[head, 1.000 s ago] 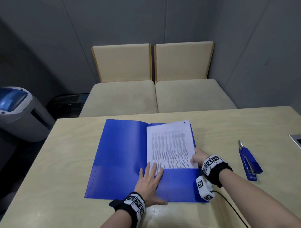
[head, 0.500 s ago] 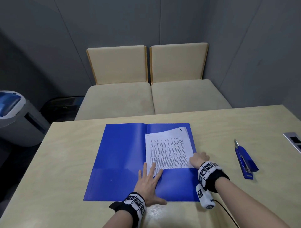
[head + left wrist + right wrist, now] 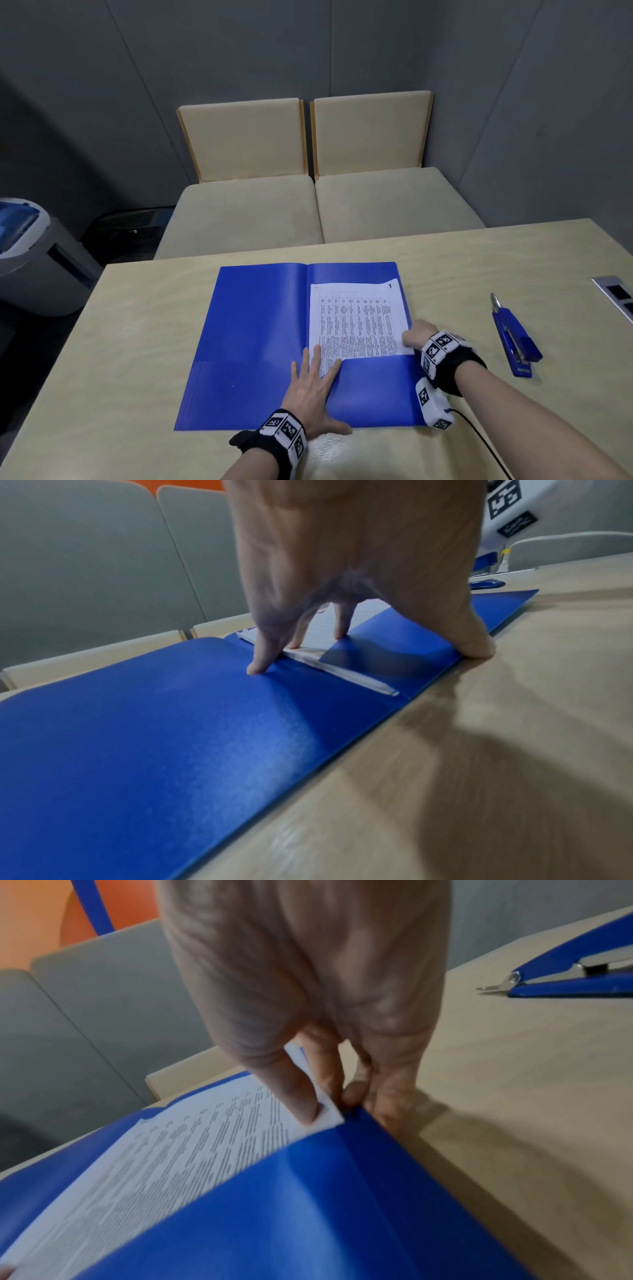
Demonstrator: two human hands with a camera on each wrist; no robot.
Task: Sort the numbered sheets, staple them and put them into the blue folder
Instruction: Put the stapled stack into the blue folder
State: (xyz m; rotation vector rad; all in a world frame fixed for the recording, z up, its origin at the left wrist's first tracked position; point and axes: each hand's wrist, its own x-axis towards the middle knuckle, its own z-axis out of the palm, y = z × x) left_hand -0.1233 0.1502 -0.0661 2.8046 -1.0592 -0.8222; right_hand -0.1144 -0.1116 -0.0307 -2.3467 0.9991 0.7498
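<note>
The blue folder point(image 3: 260, 335) lies open on the table. The stapled numbered sheets point(image 3: 359, 318), page 1 on top, sit on its right half, their lower edge tucked behind the pocket flap point(image 3: 308, 1204). My left hand point(image 3: 317, 373) lies flat with fingers spread, pressing on the pocket and the sheets' lower left corner point(image 3: 322, 631). My right hand point(image 3: 416, 337) pinches the sheets' lower right corner point(image 3: 329, 1115) at the folder's right edge, with one digit on top and the other fingers curled behind. The blue stapler point(image 3: 515, 342) lies to the right, untouched.
Two beige chairs point(image 3: 308, 192) stand beyond the table's far edge. A grey and blue bin point(image 3: 30, 253) is on the floor at the left. A socket plate point(image 3: 616, 294) is set into the table at the right edge. A cable point(image 3: 479, 435) trails from my right wrist.
The sheets have slid toward me, deeper into the right pocket, and now lie straighter. My right hand moved down with them. My left hand stayed pressing.
</note>
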